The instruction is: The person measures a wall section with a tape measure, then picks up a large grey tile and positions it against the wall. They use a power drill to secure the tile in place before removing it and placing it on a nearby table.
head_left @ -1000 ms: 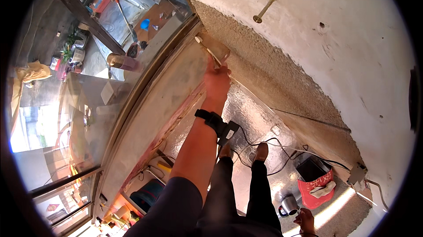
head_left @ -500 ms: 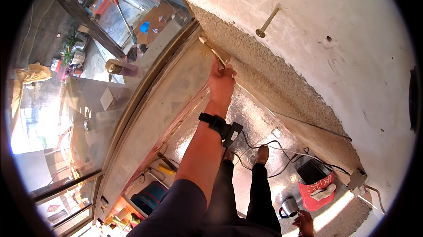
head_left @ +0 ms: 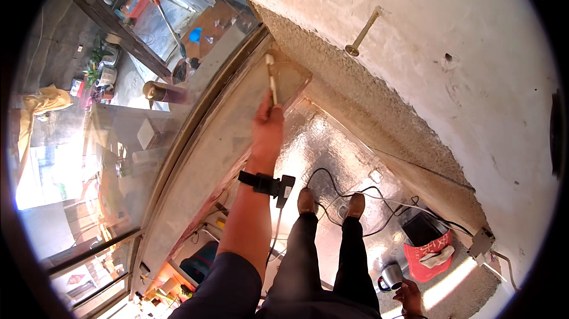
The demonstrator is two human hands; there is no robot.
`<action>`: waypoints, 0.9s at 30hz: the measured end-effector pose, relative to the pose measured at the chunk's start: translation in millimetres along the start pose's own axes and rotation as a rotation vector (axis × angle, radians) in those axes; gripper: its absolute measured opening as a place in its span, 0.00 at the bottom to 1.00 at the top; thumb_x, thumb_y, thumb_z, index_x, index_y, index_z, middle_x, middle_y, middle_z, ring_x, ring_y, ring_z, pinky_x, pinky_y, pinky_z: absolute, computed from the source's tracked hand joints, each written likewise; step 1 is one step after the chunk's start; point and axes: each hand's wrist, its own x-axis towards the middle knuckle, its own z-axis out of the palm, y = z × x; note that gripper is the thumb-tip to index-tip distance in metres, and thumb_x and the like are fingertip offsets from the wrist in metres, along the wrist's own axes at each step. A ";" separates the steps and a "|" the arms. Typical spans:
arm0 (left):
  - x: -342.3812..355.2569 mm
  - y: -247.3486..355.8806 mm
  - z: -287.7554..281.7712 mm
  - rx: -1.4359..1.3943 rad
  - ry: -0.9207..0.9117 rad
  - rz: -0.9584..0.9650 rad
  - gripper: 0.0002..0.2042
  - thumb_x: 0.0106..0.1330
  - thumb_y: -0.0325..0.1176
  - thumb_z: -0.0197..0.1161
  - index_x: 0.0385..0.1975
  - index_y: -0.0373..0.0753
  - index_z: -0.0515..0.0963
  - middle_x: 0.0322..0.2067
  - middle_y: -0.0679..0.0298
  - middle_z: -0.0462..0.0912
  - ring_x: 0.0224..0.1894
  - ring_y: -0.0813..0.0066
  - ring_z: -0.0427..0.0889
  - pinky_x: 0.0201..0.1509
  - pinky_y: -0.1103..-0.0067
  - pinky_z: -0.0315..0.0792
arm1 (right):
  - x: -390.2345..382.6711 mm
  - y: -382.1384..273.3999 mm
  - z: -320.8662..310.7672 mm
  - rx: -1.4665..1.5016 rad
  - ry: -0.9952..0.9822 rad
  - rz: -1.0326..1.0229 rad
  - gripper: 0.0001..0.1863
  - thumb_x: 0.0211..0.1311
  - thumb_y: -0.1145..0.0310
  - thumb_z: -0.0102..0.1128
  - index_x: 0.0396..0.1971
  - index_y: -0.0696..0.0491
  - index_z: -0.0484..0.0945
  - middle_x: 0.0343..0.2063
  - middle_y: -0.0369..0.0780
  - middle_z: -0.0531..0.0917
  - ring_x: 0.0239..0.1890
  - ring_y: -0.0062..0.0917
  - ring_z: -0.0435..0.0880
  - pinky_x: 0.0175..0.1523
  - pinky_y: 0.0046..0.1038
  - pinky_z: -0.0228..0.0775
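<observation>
My left hand [head_left: 268, 129], a black band with a small box on its wrist, is closed on a slim light-handled brush [head_left: 274, 86], whose pale head lies at the narrow end of the pale sill [head_left: 216, 126], beside the window frame. My right hand [head_left: 410, 298] hangs low at the right with curled fingers, next to a steel cup [head_left: 392, 274] with a black handle in the picture; whether it touches the cup or holds something small, I cannot make out.
A glass window [head_left: 106, 159] fills the left. A long bolt [head_left: 364, 33] juts from the white wall [head_left: 462, 82]. My feet stand on a shiny floor [head_left: 323, 135] among loose cables [head_left: 379, 224]. A red bag [head_left: 424, 265], black container [head_left: 422, 230] and metal box [head_left: 480, 240] lie at lower right.
My left hand has moved left and slightly back toward me, and the brush has turned from slanting to nearly upright in the picture. My right hand has barely moved.
</observation>
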 end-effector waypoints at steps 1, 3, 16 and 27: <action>2.2 2.9 -9.4 0.040 0.058 0.033 0.25 0.67 0.27 0.51 0.65 0.36 0.62 0.20 0.73 0.69 0.20 0.88 0.63 0.22 0.88 0.57 | 10.3 7.4 -0.8 0.040 0.020 0.018 0.18 0.64 0.64 0.54 0.49 0.59 0.71 0.21 0.39 0.78 0.19 0.23 0.78 0.25 0.24 0.76; 8.1 13.1 -19.6 0.083 0.080 0.034 0.22 0.67 0.29 0.52 0.62 0.35 0.67 0.20 0.74 0.69 0.20 0.88 0.64 0.22 0.88 0.58 | 18.9 14.8 -4.6 0.025 0.001 0.003 0.18 0.64 0.64 0.55 0.49 0.58 0.72 0.22 0.39 0.78 0.20 0.23 0.78 0.26 0.24 0.76; 35.3 50.0 -51.9 0.602 0.043 0.334 0.15 0.66 0.33 0.54 0.51 0.39 0.77 0.24 0.59 0.81 0.23 0.69 0.77 0.29 0.77 0.71 | 15.7 5.2 9.4 -0.007 -0.023 0.020 0.17 0.62 0.66 0.55 0.47 0.58 0.73 0.24 0.40 0.78 0.23 0.23 0.78 0.27 0.25 0.76; 37.1 47.2 -42.7 0.172 -0.021 -0.045 0.16 0.68 0.34 0.55 0.52 0.38 0.77 0.17 0.75 0.69 0.17 0.87 0.63 0.19 0.84 0.58 | 26.7 6.5 10.5 -0.011 -0.008 0.018 0.17 0.62 0.65 0.56 0.47 0.57 0.73 0.24 0.40 0.78 0.24 0.24 0.79 0.28 0.26 0.76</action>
